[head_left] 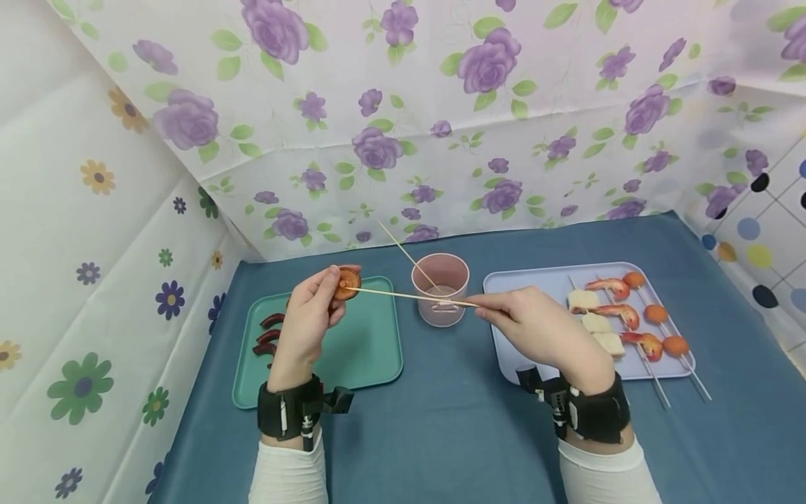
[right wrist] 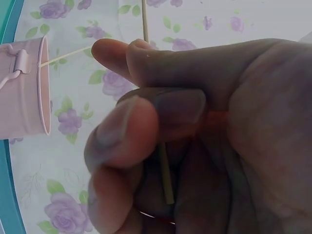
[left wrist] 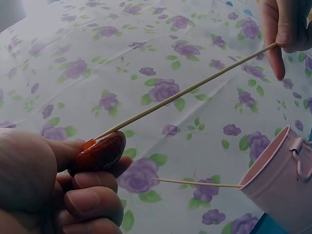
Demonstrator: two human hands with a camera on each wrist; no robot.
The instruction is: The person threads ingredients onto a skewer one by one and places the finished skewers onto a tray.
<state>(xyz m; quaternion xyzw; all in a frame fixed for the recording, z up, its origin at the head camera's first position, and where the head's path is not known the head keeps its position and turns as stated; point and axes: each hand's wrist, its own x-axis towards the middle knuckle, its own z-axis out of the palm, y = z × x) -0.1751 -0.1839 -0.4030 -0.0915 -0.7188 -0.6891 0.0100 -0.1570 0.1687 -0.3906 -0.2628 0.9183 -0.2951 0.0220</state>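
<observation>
My left hand (head_left: 310, 308) pinches a round, glossy reddish-brown food piece (head_left: 348, 283) between thumb and fingers; its exact kind is unclear. In the left wrist view the same food piece (left wrist: 103, 152) shows from its edge. A thin wooden skewer (head_left: 403, 295) runs from it across to my right hand (head_left: 541, 325), which pinches the far end. The skewer's tip meets the food piece; how deep it goes cannot be told. In the right wrist view the skewer's butt (right wrist: 166, 180) shows below the curled fingers.
A pink bucket (head_left: 442, 318) stands behind the skewer with another skewer (head_left: 403, 250) leaning in it. On the left, a green tray (head_left: 371, 350) holds dark red curved pieces (head_left: 269, 336). On the right, a pale tray (head_left: 522, 280) carries filled skewers with shrimp (head_left: 644, 344), white chunks (head_left: 584, 301) and orange balls (head_left: 656, 313).
</observation>
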